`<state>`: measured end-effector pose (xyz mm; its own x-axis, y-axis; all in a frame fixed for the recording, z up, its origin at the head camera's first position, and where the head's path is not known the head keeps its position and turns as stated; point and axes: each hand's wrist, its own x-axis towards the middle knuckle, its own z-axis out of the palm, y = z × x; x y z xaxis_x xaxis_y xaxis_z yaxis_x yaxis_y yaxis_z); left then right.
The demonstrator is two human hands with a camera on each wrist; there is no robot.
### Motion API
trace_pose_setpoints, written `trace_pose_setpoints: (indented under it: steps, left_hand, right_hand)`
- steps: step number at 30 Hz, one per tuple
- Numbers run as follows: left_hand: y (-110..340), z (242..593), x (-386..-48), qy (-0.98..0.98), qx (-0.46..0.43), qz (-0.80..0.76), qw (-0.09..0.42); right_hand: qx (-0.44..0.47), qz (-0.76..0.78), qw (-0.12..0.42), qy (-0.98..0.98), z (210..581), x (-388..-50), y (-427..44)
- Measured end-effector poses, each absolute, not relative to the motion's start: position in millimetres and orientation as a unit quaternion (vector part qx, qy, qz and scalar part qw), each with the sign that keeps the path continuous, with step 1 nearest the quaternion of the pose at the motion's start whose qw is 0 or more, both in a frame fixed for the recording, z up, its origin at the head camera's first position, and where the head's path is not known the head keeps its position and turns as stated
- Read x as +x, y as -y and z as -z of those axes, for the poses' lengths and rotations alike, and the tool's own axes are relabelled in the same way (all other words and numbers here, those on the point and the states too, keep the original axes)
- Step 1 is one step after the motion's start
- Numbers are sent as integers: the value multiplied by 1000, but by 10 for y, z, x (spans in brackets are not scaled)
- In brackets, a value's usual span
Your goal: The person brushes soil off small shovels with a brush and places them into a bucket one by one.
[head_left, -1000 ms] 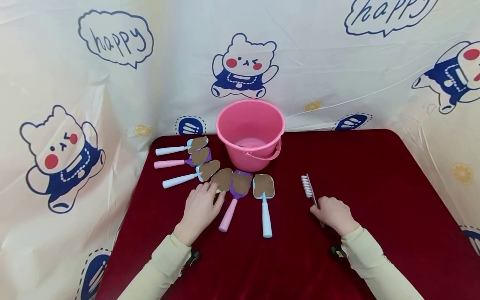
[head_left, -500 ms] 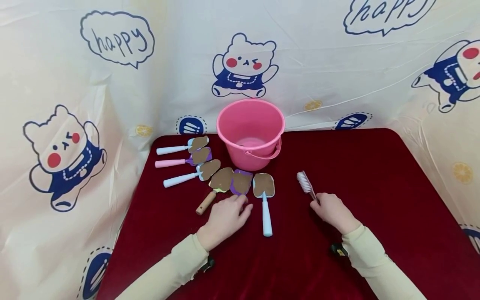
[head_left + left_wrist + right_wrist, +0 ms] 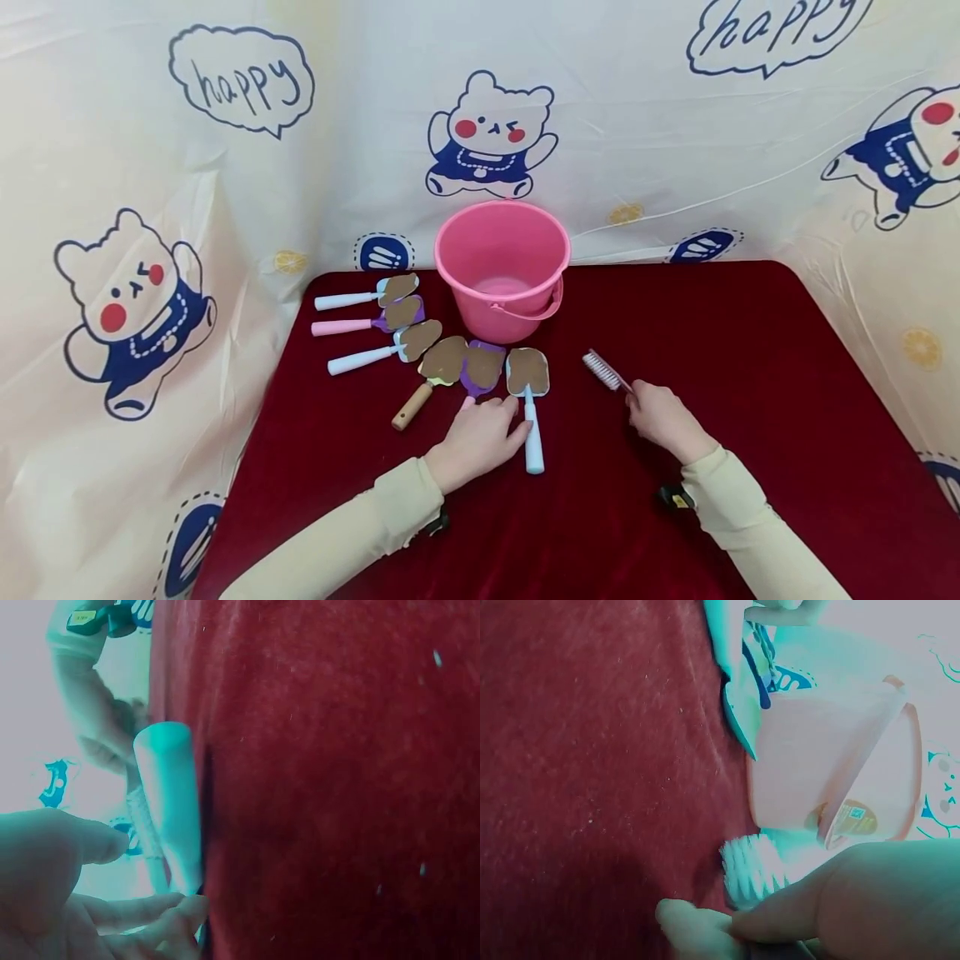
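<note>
My left hand [image 3: 483, 442] reaches over the pink handle of a purple shovel [image 3: 483, 367] to the light blue handle of the rightmost shovel [image 3: 533, 433]. In the left wrist view, its thumb [image 3: 101, 841] stands apart from that handle [image 3: 171, 802], while the fingertips lie at the handle's lower end; whether they touch cannot be told. My right hand [image 3: 666, 423] grips a white-bristled brush [image 3: 602, 371] by its handle, bristles showing to the left. Brown patches cover the blades of both shovels. A wooden-handled shovel [image 3: 412, 406] lies left of my left hand.
A pink bucket [image 3: 502, 308] stands at the back, its handle hanging at the right. More brown-covered shovels lie on the left, including a pink-handled one [image 3: 341, 327] and light-blue-handled ones [image 3: 360, 361]. Dark red cloth [image 3: 712, 333] covers the table. A printed curtain [image 3: 622, 125] encloses it.
My left hand has moved right, from the wooden-handled shovel past the pink-handled one to the rightmost shovel. The brush in my right hand has turned to point further left.
</note>
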<state>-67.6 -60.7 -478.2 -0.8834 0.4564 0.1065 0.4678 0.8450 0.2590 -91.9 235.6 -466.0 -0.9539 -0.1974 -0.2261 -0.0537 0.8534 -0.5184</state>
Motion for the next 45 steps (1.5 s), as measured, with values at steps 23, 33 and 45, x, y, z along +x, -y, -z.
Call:
trace_pose_setpoints:
  steps: [23, 33, 45]
  left_hand:
    - [434, 4861, -831, 963, -171, 185, -100]
    - [638, 4795, -881, 886, -118, 373, -249]
    - [698, 4759, -862, 713, -25, 600, -362]
  right_hand:
    - [-88, 269, 67, -957, 4326, -901, -2184]
    - [-87, 270, 77, -956, 4327, -836, -2176]
    - [-106, 268, 68, -955, 4364, -794, -2152]
